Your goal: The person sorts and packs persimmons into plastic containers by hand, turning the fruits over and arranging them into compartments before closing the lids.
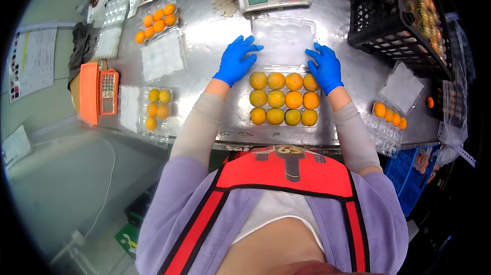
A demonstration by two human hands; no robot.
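Twelve oranges (293, 100) fill the centre tray (267, 124); its lid (284, 39) lies open between left hand (235, 61) and right hand (326, 67), fingers spread.

Shiny metal table (204, 78), pale floor (61, 172)

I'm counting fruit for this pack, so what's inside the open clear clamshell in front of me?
The clear clamshell holds twelve citrus fruits in three rows of four. They hide most of its base, so what lies beneath can't be seen.
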